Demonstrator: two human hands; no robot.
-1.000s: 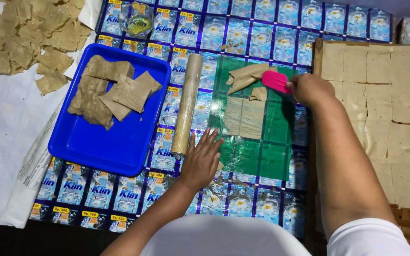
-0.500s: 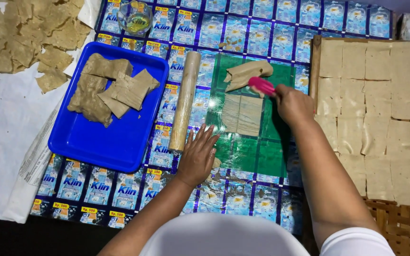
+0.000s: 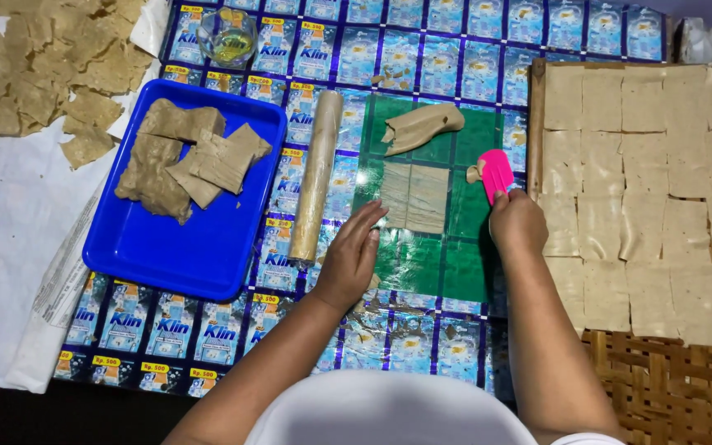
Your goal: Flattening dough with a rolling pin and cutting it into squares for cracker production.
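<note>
Left hand: my left hand (image 3: pixel 349 262) lies flat on the green sheet (image 3: pixel 422 264), fingers (image 3: pixel 370 221) spread and released, holding nothing, the tips just short of the dough.
Right hand: my right hand (image 3: pixel 517 224) is clenched around the pink scraper (image 3: pixel 496 171), blade pointing away from me, with a small lump of dough on its left edge.
Dough in hand: a thin rolled dough rectangle (image 3: pixel 413 196) lies on the green sheet between my two hands, scored into strips as far as I can tell.
Trimmings: a folded dough offcut (image 3: pixel 420 126) sits beyond the rectangle, apart from it.
Rolling pin: the rolling pin (image 3: pixel 316 175) lies lengthwise just left of the sheet, untouched.
Blue tray: the blue tray (image 3: pixel 183 247) holds a heap of raw dough pieces at its far end; the near half is bare.
Done so far: the board (image 3: pixel 535 107) on my right is covered with rows of thin cut squares, and dried pieces lie on white paper (image 3: pixel 2 239) at far left.
Left to do: I judge a good part remains, since the tray's dough is unrolled and this rectangle is not yet moved.
Bench: the bench (image 3: pixel 455 49) is lined with blue printed sachets; a small glass of oil (image 3: pixel 227 37) stands at the far edge.
</note>
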